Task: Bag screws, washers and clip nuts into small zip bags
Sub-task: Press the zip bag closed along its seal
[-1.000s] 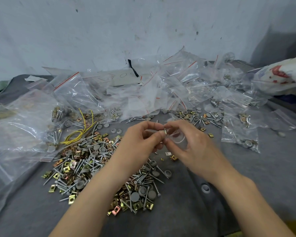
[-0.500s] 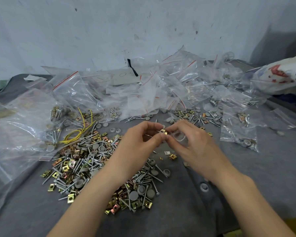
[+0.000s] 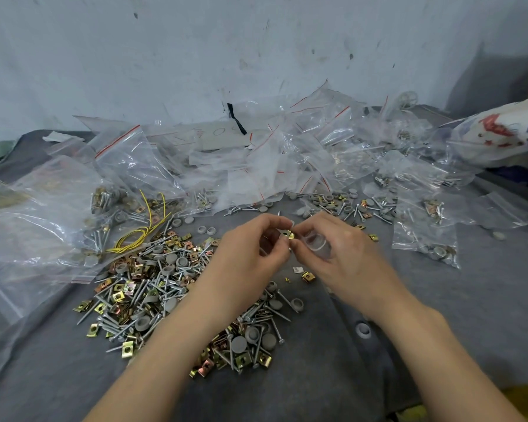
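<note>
I see a small brass-gold clip nut [image 3: 290,235], flat face with a dark hole turned towards me, held just above the middle of the worktop [image 3: 470,315]. My left hand [image 3: 250,257] pinches it between thumb and forefinger. My right hand [image 3: 342,257] meets it fingertip to fingertip, its fingers curled round a small zip bag [image 3: 316,241], clear and crumpled into a rounded fold under the knuckles. Below and left of both hands lies the loose pile [image 3: 165,287] of silver screws, grey round washers and gold clip nuts on the grey cloth. A heap of zip bags [image 3: 256,166] with red seal lines runs along the far edge, and a yellow wire [image 3: 141,233] lies at the pile's far-left side.

A second ago the nut showed only a thin pale edge between my fingertips; now its gold face is turned up. Both hands have kept their place and their grip.
</note>
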Action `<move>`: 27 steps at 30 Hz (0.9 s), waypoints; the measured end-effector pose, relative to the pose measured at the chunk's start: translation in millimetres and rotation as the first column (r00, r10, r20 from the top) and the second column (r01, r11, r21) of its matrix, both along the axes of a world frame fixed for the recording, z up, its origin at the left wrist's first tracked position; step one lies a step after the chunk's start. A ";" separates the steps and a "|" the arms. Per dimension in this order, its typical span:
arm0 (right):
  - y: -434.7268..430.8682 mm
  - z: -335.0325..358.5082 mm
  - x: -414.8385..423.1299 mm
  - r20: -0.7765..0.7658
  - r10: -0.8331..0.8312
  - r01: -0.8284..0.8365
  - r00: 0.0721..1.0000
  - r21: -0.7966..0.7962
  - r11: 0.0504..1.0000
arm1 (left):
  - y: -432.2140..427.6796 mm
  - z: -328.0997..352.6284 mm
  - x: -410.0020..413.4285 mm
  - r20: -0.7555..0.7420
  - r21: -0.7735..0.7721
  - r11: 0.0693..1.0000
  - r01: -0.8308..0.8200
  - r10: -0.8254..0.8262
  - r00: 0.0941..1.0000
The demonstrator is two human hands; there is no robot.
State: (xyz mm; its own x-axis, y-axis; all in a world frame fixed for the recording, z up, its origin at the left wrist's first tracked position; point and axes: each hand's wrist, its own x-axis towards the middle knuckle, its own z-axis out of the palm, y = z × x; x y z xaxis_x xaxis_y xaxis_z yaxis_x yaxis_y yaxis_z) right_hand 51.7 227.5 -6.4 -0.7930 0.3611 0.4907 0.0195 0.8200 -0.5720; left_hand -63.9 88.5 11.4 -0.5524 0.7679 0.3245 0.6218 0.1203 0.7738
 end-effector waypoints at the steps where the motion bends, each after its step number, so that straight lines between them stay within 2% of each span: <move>1: -0.4 0.1 0.0 0.003 -0.001 0.001 1.000 0.005 1.000 | -0.2 -0.2 -0.3 -0.016 -0.006 1.000 0.005 -0.005 1.000; 8: 4.6 1.8 3.1 -0.029 -0.031 0.030 0.999 -0.041 0.999 | -4.6 2.8 -7.4 -0.037 -0.011 0.999 -0.048 0.048 0.998; 14: 4.1 3.4 5.7 -0.006 -0.036 0.035 0.999 -0.024 0.999 | -10.9 6.4 -9.1 0.058 0.048 0.997 -0.067 0.064 0.996; 19: 1.2 3.4 4.4 -0.012 -0.034 0.034 0.999 0.009 0.999 | -11.3 16.4 -5.8 0.191 0.159 0.987 -0.030 -0.001 0.982; 22: -1.7 3.1 2.8 -0.024 -0.039 0.040 0.999 0.023 0.999 | -10.6 24.6 -1.6 0.137 0.199 0.980 0.022 -0.050 0.989; 27: -5.9 4.2 0.3 -0.029 -0.033 0.034 0.999 0.005 0.999 | -5.5 27.1 6.9 -0.066 0.094 0.992 0.081 -0.075 0.995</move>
State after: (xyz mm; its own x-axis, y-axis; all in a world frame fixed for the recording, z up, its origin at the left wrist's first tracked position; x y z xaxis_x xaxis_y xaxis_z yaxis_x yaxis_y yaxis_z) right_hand 52.0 221.5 -2.3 -0.7662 0.3846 0.5149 0.0307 0.8222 -0.5684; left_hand -57.0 83.0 38.6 -0.4684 0.7710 0.4314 0.6740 -0.0039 0.7387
